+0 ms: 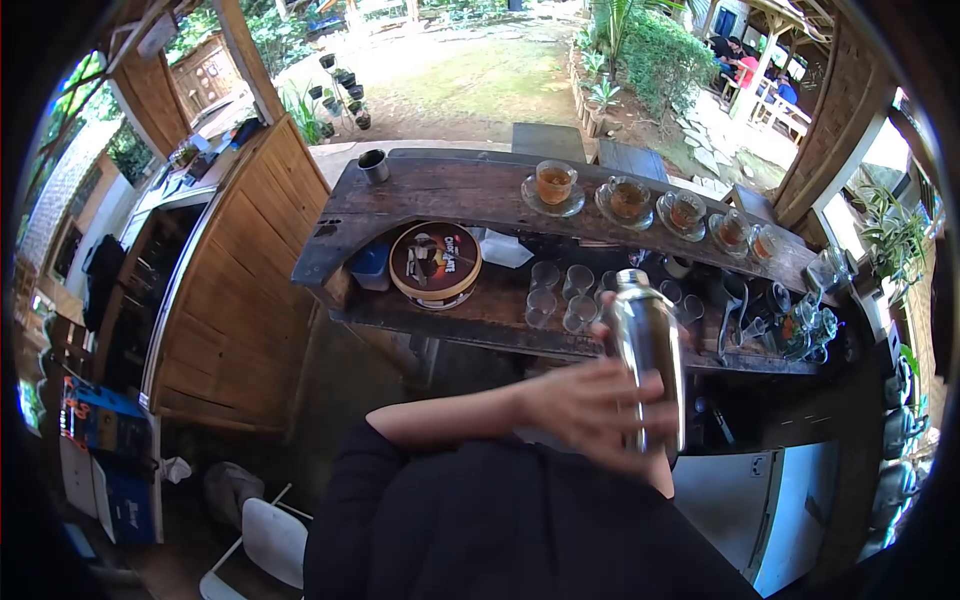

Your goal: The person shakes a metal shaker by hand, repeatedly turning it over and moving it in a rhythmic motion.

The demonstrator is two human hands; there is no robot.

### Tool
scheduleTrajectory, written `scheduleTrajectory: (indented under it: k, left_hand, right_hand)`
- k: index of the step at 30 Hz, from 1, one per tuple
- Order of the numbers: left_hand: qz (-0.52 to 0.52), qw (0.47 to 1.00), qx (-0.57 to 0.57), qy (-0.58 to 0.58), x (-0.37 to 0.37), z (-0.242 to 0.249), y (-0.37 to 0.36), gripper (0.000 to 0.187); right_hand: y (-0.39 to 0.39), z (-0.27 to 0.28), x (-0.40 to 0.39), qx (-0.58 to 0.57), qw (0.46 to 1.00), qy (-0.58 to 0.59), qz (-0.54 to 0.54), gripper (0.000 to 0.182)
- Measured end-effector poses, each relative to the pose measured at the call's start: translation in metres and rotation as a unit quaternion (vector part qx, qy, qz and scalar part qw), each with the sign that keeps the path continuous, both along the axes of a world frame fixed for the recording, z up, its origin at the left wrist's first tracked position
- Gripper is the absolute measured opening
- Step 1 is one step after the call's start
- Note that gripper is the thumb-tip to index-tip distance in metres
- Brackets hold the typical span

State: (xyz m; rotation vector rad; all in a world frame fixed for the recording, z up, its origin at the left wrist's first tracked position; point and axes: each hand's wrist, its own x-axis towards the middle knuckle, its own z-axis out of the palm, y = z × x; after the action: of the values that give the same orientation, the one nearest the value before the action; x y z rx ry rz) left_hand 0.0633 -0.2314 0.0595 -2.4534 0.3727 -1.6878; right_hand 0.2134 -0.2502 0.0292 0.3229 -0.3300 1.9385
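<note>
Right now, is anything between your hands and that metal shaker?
Nothing visible. The left hand is wrapped around the shaker, skin on metal. Fingers of another hand, likely the right hand, show behind it.

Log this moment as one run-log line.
left hand: wrapped around steel shaker | right hand: mostly hidden behind shaker | shaker: upright, held above lower shelf | counter: five tea glasses on saucers

Top counter (440, 190) left half bare; teacups (628, 198) crowd right; lower shelf (470, 310) packed w/ glasses (560, 295).
</note>
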Motion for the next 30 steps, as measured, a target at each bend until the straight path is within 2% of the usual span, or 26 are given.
scheduleTrajectory:
  k: [1, 2, 4, 5, 6, 7, 8, 10, 11, 12, 13, 14, 15, 16, 17, 18, 19, 20, 22, 23, 24, 25, 26, 27, 28, 30]
  left_hand:
    - [0.034, 0.999, -0.009, -0.014, 0.005, -0.01, 0.019, 0.042]
    - [0.057, 0.992, -0.115, 0.012, 0.004, -0.025, 0.031, 0.032]
    - [0.017, 0.983, -0.181, -0.002, -0.007, -0.015, 0.041, 0.023]
    - [-0.001, 0.988, -0.145, -0.059, -0.006, -0.009, 0.028, 0.026]
    - [-0.018, 0.987, -0.111, -0.115, -0.007, -0.001, 0.009, 0.029]
    - [-0.009, 0.993, 0.011, -0.113, -0.014, 0.014, 0.0, 0.037]
    - [-0.01, 0.988, 0.077, -0.132, -0.014, 0.013, -0.008, 0.045]
    - [0.019, 0.996, 0.058, -0.069, -0.019, 0.003, -0.007, 0.042]
    - [0.074, 0.995, -0.064, -0.012, -0.017, -0.013, -0.004, 0.04]
    - [0.076, 0.996, -0.042, 0.016, -0.019, -0.019, 0.023, 0.035]
    - [0.014, 0.975, -0.219, 0.035, -0.02, -0.024, 0.039, 0.036]
    - [0.019, 0.973, -0.229, 0.023, -0.027, -0.02, 0.047, 0.037]
    - [0.018, 0.987, -0.158, -0.016, -0.03, -0.013, 0.044, 0.037]
    - [0.013, 0.994, -0.09, -0.053, -0.033, -0.003, 0.031, 0.038]
    - [-0.032, 0.989, -0.112, -0.089, -0.033, 0.013, 0.008, 0.038]
    - [-0.072, 0.992, -0.028, -0.097, -0.037, 0.029, -0.003, 0.038]
    - [-0.064, 0.994, 0.005, -0.093, -0.04, 0.03, -0.006, 0.038]
    - [-0.057, 0.994, 0.037, -0.089, -0.042, 0.029, -0.008, 0.038]
    - [0.027, 0.985, -0.171, 0.0, -0.042, -0.011, 0.005, 0.041]
    - [0.001, 0.973, -0.228, 0.025, -0.044, -0.017, 0.027, 0.041]
    - [-0.02, 0.94, -0.338, 0.045, -0.042, -0.035, 0.047, 0.048]
    - [-0.083, 0.911, -0.403, 0.025, -0.045, -0.037, 0.057, 0.056]
    - [-0.086, 0.911, -0.402, 0.024, -0.045, -0.034, 0.052, 0.056]
    - [-0.157, 0.875, -0.456, -0.039, -0.045, -0.027, 0.042, 0.058]
    - [-0.224, 0.828, -0.504, -0.103, -0.046, -0.018, 0.034, 0.059]
    - [-0.248, 0.82, -0.5, -0.127, -0.053, -0.007, 0.027, 0.053]
  right_hand:
    - [-0.012, 0.0, -0.008, -0.169, 0.964, -0.135, -0.154, 0.085]
    - [0.007, -0.084, 0.011, -0.231, 0.907, -0.223, -0.272, 0.08]
    - [-0.007, -0.057, 0.005, -0.086, 0.796, -0.458, -0.386, 0.079]
    - [-0.008, -0.023, -0.005, -0.098, 0.89, -0.334, -0.294, 0.079]
    - [-0.011, 0.012, -0.018, -0.108, 0.955, -0.199, -0.19, 0.081]
    - [-0.017, 0.029, -0.026, -0.021, 0.987, -0.086, -0.134, 0.085]
    - [-0.007, 0.014, -0.024, 0.105, 0.99, -0.061, -0.067, 0.085]
    - [-0.005, -0.008, -0.029, 0.036, 0.999, -0.015, -0.019, 0.084]
    - [0.001, -0.023, -0.019, -0.057, 0.993, -0.093, -0.033, 0.075]
    - [0.003, -0.062, -0.022, -0.251, 0.958, 0.1, -0.096, 0.064]
    - [-0.003, -0.046, -0.029, -0.231, 0.94, -0.125, -0.219, 0.061]
    - [-0.004, -0.025, -0.034, -0.19, 0.86, -0.345, -0.323, 0.058]
    - [0.005, -0.03, -0.018, -0.157, 0.969, -0.11, -0.158, 0.062]
    - [0.0, -0.007, -0.027, -0.182, 0.926, -0.207, -0.257, 0.069]
    - [-0.009, 0.019, -0.038, -0.091, 0.973, -0.115, -0.179, 0.073]
    - [-0.014, 0.035, -0.045, 0.003, 0.995, -0.019, -0.096, 0.078]
    - [-0.008, 0.024, -0.046, 0.106, 0.992, -0.021, -0.069, 0.086]
    - [-0.002, 0.019, -0.044, 0.094, 0.995, -0.031, -0.03, 0.083]
    - [0.003, -0.031, -0.033, -0.115, 0.984, -0.097, -0.09, 0.07]
    - [0.015, -0.09, -0.014, -0.135, 0.884, -0.295, -0.337, 0.056]
    - [0.003, -0.027, -0.036, -0.188, 0.931, -0.194, -0.247, 0.047]
    - [0.008, -0.017, -0.034, -0.173, 0.919, -0.2, -0.291, 0.049]
    - [0.009, -0.01, -0.032, -0.156, 0.906, -0.207, -0.334, 0.052]
    - [0.001, 0.008, -0.04, -0.145, 0.82, -0.274, -0.481, 0.053]
    - [-0.008, 0.027, -0.052, -0.128, 0.707, -0.331, -0.611, 0.056]
    - [-0.022, 0.043, -0.067, 0.005, 0.466, -0.401, -0.789, 0.071]
